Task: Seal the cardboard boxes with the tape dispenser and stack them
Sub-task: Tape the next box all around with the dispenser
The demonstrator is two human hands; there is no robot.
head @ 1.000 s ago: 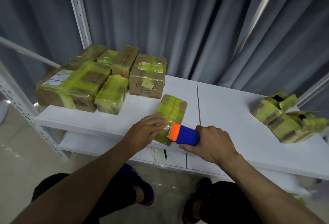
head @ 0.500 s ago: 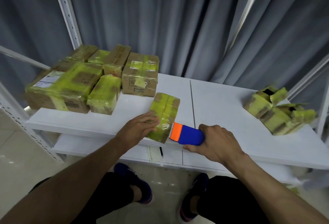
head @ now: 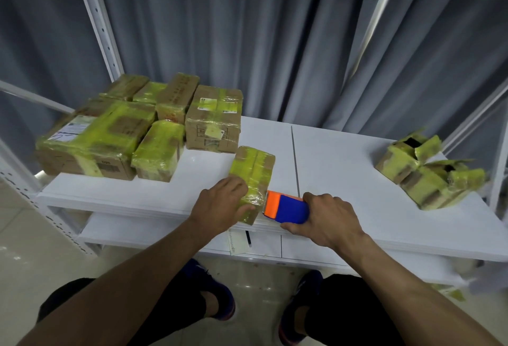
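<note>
- A white metal post [head: 96,15] stood at the far left, and a grey curtain [head: 275,29] hung behind the whole scene.
- At the left end of the white table [head: 343,158] sat a cluster of taped boxes [head: 110,136]. They were closed, wound in yellow-green tape and packed against one another.
- At the cluster's right side stood a plainer brown box [head: 213,123] with labels on its top and front.
- Near the middle of the table's front edge lay the small box [head: 254,169]. It was flat, covered in the same yellow-green tape, and its near end reached the table's edge.
- The left hand [head: 222,208] held that box at its near left corner, fingers curled over the top and thumb against the near end.
- The tape dispenser [head: 286,208], with a blue body and an orange head, lay just right of the box's near end. Its toothed edge was up against the box.
- The right hand [head: 327,219] was clamped round the dispenser's blue body.
- At the far right of the table, well apart from the small box, two open boxes [head: 423,172] sat touching, their flaps sticking up.
</note>
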